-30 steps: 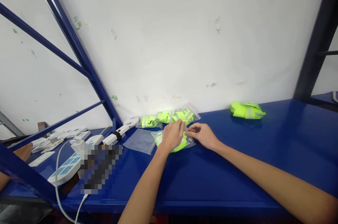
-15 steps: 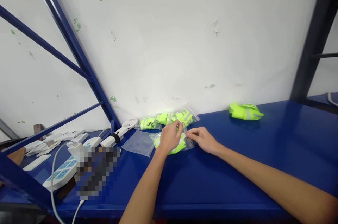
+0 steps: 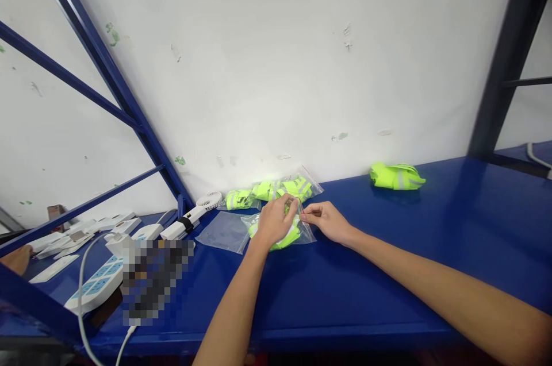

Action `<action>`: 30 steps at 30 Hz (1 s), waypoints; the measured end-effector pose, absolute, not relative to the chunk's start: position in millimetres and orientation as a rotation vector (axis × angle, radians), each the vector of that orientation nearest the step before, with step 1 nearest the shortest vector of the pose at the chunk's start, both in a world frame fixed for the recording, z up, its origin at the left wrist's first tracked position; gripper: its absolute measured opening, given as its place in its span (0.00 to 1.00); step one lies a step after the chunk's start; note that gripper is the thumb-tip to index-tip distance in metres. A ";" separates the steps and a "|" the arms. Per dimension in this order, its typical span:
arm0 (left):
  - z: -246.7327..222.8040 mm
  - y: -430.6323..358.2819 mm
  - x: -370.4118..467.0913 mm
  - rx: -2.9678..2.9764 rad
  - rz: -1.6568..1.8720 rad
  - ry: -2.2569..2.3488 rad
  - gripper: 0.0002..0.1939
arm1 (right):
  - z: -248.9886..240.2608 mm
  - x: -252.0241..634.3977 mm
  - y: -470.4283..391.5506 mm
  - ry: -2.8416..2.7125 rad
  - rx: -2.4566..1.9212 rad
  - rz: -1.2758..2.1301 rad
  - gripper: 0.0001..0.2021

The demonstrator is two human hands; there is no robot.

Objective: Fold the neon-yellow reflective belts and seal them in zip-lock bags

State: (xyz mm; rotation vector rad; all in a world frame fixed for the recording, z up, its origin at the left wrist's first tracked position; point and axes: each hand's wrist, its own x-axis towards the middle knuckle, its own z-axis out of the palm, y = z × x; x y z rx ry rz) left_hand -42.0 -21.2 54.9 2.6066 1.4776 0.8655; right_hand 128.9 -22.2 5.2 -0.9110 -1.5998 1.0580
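Observation:
A clear zip bag [image 3: 307, 232] with a folded neon-yellow reflective vest [image 3: 288, 241] inside lies on the blue tabletop [image 3: 345, 297]. My left hand [image 3: 276, 221] rests over it, its fingers closed on the bag's top edge. On the right side of that edge, my right hand [image 3: 328, 221] pinches the plastic between thumb and forefinger. Just left of the hands is a flat clear zip bag [image 3: 224, 232]. Behind them, against the wall, sit several bagged yellow bundles [image 3: 269, 190]. A loose folded yellow vest [image 3: 397, 177] lies farther right, out of any bag.
At left are a small white fan [image 3: 209, 200], a white power strip [image 3: 97, 285] with cables and a pixelated patch. Several white devices [image 3: 77, 239] lie beyond the blue frame post [image 3: 159, 153]. A dark post [image 3: 495, 67] stands at right, and a white wall [image 3: 267, 56] closes the back.
The view has shifted slightly. Both hands stay at the bag's top edge, with hardly any movement of the fingers. The other things lie where they were.

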 end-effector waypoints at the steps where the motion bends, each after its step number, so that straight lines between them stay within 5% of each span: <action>1: 54.3 -20.7 -41.8 2.607 0.863 1.486 0.17 | 5.8 129.6 -21.2 -1.629 -0.901 1.038 0.15; 15: 51.0 -18.3 -39.1 2.635 0.752 1.456 0.18 | 3.5 132.1 -9.2 -1.693 -1.126 0.663 0.14; 30: 61.1 -20.1 -42.7 2.495 0.787 1.248 0.13 | 7.0 137.8 -20.3 -1.656 -0.890 1.139 0.16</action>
